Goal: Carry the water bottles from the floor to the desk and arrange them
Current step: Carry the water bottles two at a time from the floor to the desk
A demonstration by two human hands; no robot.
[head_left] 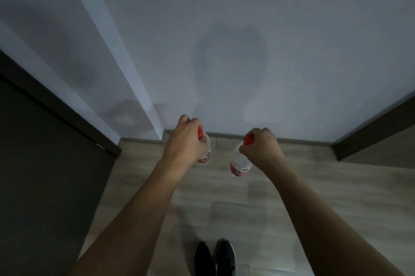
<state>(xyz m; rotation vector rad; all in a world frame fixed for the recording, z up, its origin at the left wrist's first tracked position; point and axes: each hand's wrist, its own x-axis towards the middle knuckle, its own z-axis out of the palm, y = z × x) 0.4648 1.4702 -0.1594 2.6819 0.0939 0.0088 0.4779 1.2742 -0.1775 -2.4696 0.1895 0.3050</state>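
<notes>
The left hand (183, 138) is gripping one water bottle (205, 152) by its red cap, the right hand (260, 147) another bottle (240, 164), both hanging above the wooden floor (224, 204).

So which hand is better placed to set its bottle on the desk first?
Neither clearly. The left hand and right hand each grip a bottle by its red cap, hanging at similar height over the floor. No desk is in view, so I cannot favour a side.
</notes>
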